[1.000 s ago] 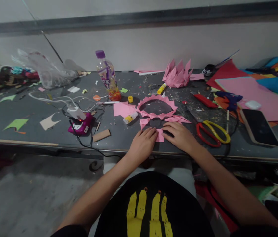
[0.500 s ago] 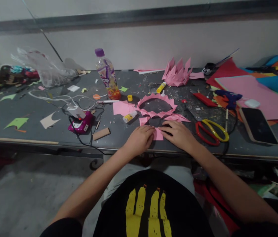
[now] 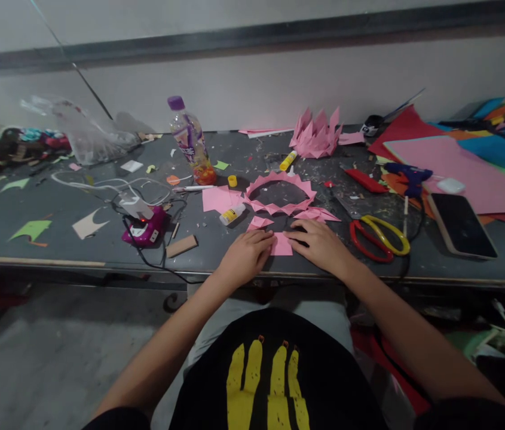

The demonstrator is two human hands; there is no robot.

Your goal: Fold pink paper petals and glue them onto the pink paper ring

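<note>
My left hand (image 3: 248,255) lies at the near edge of the table, its fingers bent and pressing on the left side of a small pink paper (image 3: 282,245). My right hand (image 3: 319,246) grips the same paper's right side, thumb and fingertips at its edge. The middle of the paper shows between the hands; the rest is under the fingers. Just beyond my left fingers lies a small folded pink piece (image 3: 260,223). A ring of folded pink paper points (image 3: 279,209) stands behind. Folded pink pieces (image 3: 317,214) lie beyond my right hand.
Scissors (image 3: 378,237) lie right of my right hand, near a phone (image 3: 462,224) and a blue glue gun (image 3: 409,176). Left are a glue bottle (image 3: 232,214), a drink bottle (image 3: 193,143) and a purple power socket (image 3: 147,230) with cables. A pink paper lotus (image 3: 316,137) stands behind.
The view has shifted slightly. A little more paper shows between my hands. The small pink piece beyond my left fingers looked squarish before and now looks triangular.
</note>
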